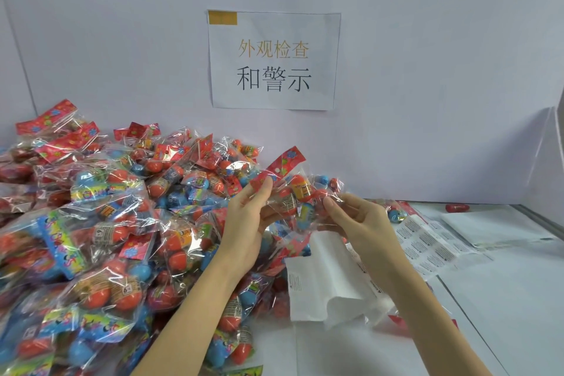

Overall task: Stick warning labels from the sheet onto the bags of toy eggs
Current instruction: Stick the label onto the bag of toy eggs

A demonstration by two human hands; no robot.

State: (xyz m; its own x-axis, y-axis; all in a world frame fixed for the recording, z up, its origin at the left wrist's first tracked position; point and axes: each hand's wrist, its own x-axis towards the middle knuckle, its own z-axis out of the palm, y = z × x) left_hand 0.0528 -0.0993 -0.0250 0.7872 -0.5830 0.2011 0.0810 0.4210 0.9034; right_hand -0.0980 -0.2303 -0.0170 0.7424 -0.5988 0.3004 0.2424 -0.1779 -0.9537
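I hold one clear bag of toy eggs (297,192) with a red header card up above the table, between both hands. My left hand (247,214) grips its left side near the red header. My right hand (355,218) pinches the bag's right side with thumb and fingertips. Inside are orange and blue eggs. The label sheet (427,241), white with rows of small printed labels, lies flat on the table to the right of my right hand. I cannot tell whether a label is on the held bag.
A large heap of egg bags (100,232) fills the left half of the table. Peeled white backing paper (329,287) lies crumpled under my right forearm. More white sheets (494,229) lie far right, a loose red egg (457,208) beyond. A printed sign (274,61) hangs on the wall.
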